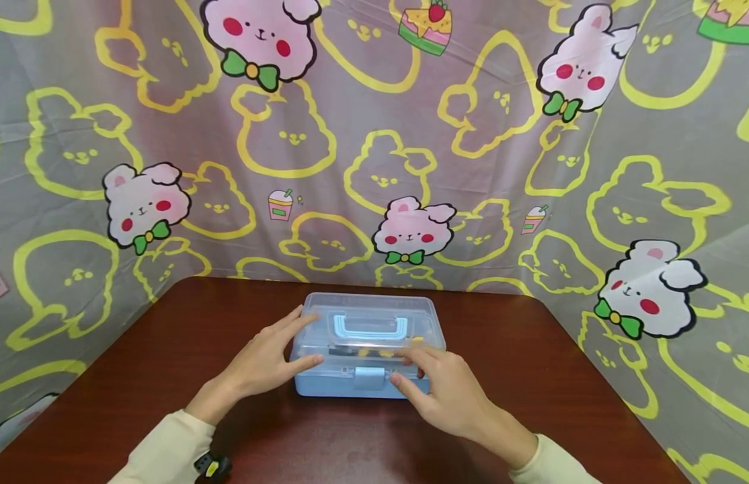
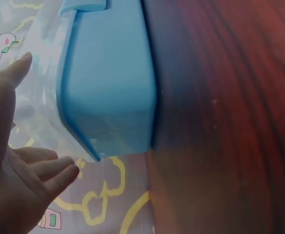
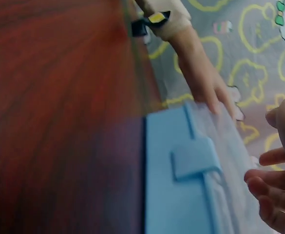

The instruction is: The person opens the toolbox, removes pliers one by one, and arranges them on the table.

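A light-blue plastic storage box (image 1: 323, 386) with a see-through lid (image 1: 374, 304) stands upright on the table, its lid down. A blue carry handle (image 1: 370, 328) lies on top, and a blue latch (image 1: 369, 378) sits at the front middle. My left hand (image 1: 262, 359) is by the lid's left side, thumb toward the front and fingers extended. In the left wrist view its fingers look loosely bent beside the clear lid. Over the lid's front right corner hovers my right hand (image 1: 450, 390), fingers slightly bent, right of the latch; contact cannot be told. Yellow items (image 1: 374, 352) show dimly through the lid.
The box rests on a dark red-brown wooden table (image 1: 229, 296). Grey cloth (image 1: 350, 202) printed with yellow outlines and white bunny faces hangs around the back and sides. A black band with a yellow patch (image 1: 212, 465) is on the left wrist.
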Action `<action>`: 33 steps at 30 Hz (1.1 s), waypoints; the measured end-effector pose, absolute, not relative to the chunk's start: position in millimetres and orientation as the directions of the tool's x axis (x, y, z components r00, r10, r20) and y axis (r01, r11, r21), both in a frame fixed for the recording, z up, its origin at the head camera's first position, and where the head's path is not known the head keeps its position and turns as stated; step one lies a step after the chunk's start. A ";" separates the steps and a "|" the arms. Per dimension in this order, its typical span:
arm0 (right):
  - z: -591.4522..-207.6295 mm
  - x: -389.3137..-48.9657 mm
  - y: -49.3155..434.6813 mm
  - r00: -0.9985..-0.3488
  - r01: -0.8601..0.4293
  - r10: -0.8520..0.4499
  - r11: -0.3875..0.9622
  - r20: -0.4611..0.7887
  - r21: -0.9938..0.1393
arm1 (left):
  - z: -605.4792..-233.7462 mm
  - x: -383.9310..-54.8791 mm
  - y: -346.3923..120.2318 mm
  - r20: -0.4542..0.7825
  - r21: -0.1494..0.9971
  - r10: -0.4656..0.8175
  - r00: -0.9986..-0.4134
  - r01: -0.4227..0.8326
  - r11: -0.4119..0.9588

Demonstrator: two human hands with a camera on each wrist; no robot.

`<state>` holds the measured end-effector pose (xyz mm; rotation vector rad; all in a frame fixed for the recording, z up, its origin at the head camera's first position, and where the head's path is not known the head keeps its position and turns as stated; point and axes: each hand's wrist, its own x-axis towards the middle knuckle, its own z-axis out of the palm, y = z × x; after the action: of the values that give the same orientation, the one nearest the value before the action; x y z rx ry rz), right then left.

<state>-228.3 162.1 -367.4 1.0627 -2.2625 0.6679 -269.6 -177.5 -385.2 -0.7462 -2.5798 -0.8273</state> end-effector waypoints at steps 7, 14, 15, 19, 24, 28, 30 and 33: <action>-383.8 -226.3 141.9 -0.664 -0.739 -0.593 0.425 0.455 -0.523 | -388.0 -271.1 -176.7 0.471 0.458 0.393 -0.790 0.600 0.656; -400.7 -227.8 128.8 -0.798 -0.431 -0.574 0.328 0.185 -0.841 | -388.8 -272.2 -176.3 0.485 0.450 0.389 -0.783 0.605 0.657; -402.7 -227.6 127.2 -0.813 -0.363 -0.566 0.307 0.138 -0.880 | -389.0 -272.3 -176.3 0.485 0.449 0.389 -0.783 0.605 0.658; -410.3 -226.5 121.7 -0.848 -0.089 -0.528 0.221 -0.042 -0.971 | -389.7 -273.2 -176.9 0.480 0.451 0.391 -0.786 0.603 0.659; -417.3 -225.3 118.7 -0.833 0.184 -0.510 0.106 -0.212 -0.977 | -390.5 -273.6 -178.2 0.482 0.454 0.398 -0.781 0.611 0.649; -421.2 -225.1 118.6 -0.822 0.312 -0.491 0.035 -0.288 -0.950 | -390.7 -273.1 -178.4 0.485 0.455 0.403 -0.776 0.617 0.641; -422.7 -225.4 118.2 -0.827 0.353 -0.469 -0.004 -0.310 -0.936 | -390.8 -272.9 -178.3 0.485 0.456 0.403 -0.776 0.618 0.640; -424.3 -226.0 117.1 -0.832 0.399 -0.451 -0.079 -0.324 -0.914 | -390.5 -272.9 -177.9 0.484 0.458 0.404 -0.776 0.618 0.639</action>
<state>-226.0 117.1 -424.3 0.0823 -2.3912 2.8597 -272.9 -177.9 -390.5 -0.8161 -2.5245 -0.8882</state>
